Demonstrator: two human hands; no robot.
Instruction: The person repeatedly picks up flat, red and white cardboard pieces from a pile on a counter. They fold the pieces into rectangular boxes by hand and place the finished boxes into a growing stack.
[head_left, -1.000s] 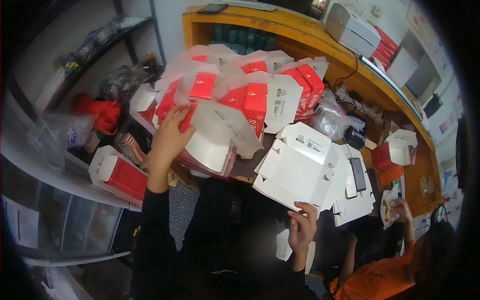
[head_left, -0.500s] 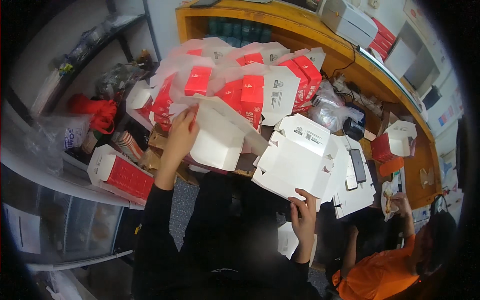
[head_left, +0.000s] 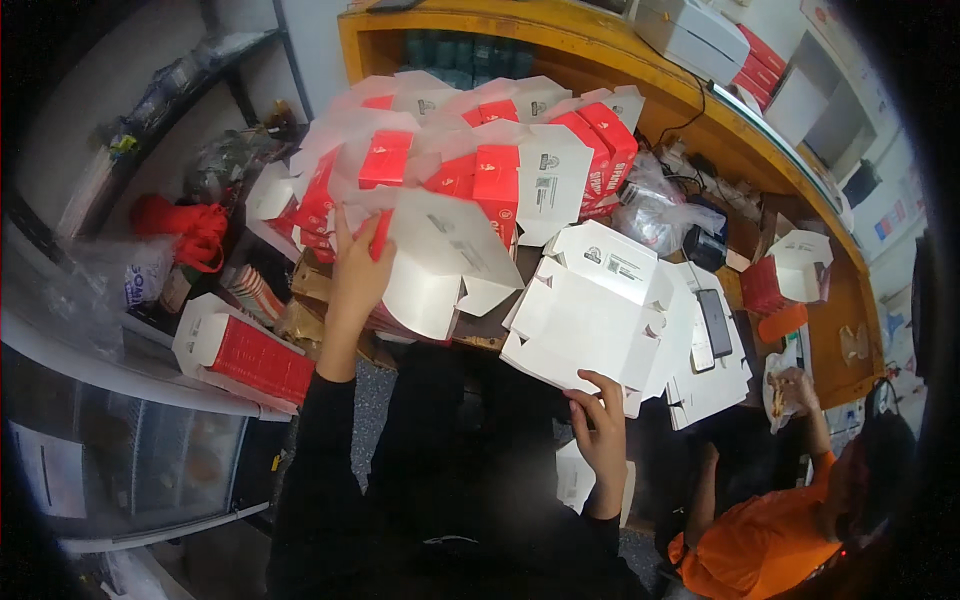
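Note:
My left hand (head_left: 360,275) is closed on the left wall of a red-and-white folding food box (head_left: 425,298), its white inside facing up and its wide flap (head_left: 455,235) tilted to the right. To the right lies a stack of flattened white cartons (head_left: 580,320). At the near edge of that stack is my right hand (head_left: 602,425), fingers bent and apart, the fingertips by the carton's edge; nothing is visibly gripped. Several folded red-and-white boxes (head_left: 495,180) stand crowded together behind the one I hold.
Two phones (head_left: 713,322) lie on the cartons at right. A box with nested red pieces (head_left: 258,360) stands at left. Another open box (head_left: 785,280) is on the wooden counter (head_left: 560,35). A person in orange (head_left: 760,545) sits at lower right, holding food in a wrapper (head_left: 778,390).
The held box's large flap has turned so its printed face shows, and a side flap sticks out to the right. My right hand has shifted slightly left along the carton edge.

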